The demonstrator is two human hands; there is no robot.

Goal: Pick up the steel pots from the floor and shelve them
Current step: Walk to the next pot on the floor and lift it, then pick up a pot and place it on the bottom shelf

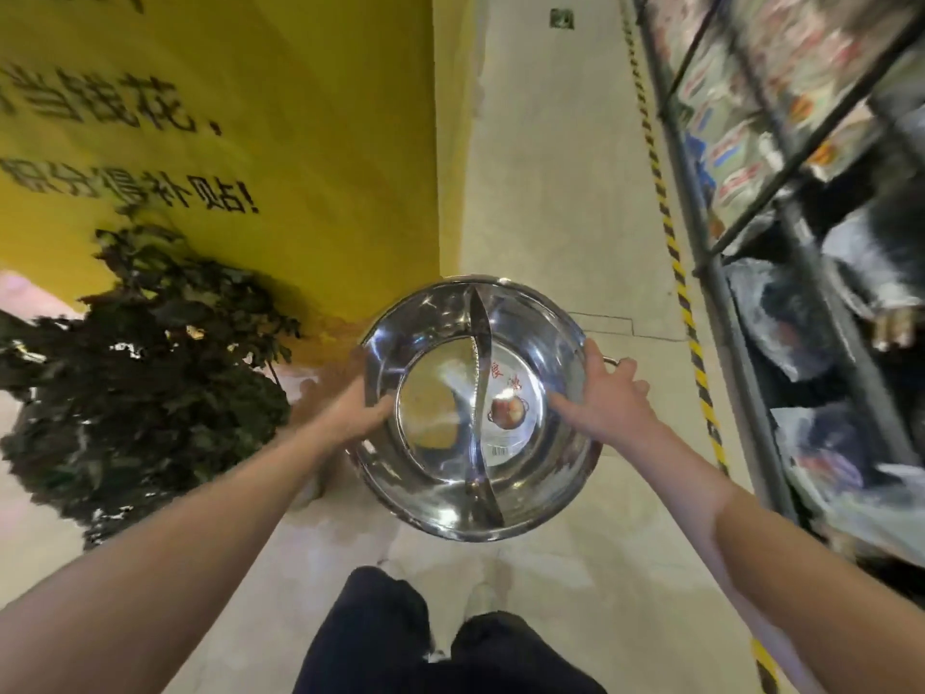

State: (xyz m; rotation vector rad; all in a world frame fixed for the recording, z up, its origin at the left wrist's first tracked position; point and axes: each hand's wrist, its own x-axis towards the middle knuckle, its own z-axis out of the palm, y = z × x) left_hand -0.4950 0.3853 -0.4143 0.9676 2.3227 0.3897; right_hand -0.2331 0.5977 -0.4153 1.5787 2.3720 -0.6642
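Leftmost, a dark leafy plant [140, 363] stands against the yellow wall [280, 142], close beside the left hand [358, 410], which curls over the near-left rim of the divided steel pot [475, 408], thumb inside. That pot hangs level between both hands above the pale floor [550, 192]; its curved divider [478, 393] runs away from the person (a label sits in the right half). The right hand [598, 398] clamps the opposite rim beside a side handle [616, 361]. Rightward, past hazard tape [670, 232], the metal shelving [781, 232] looks crowded; the right hand is nearer it, so I judge a rightward swing comes next.
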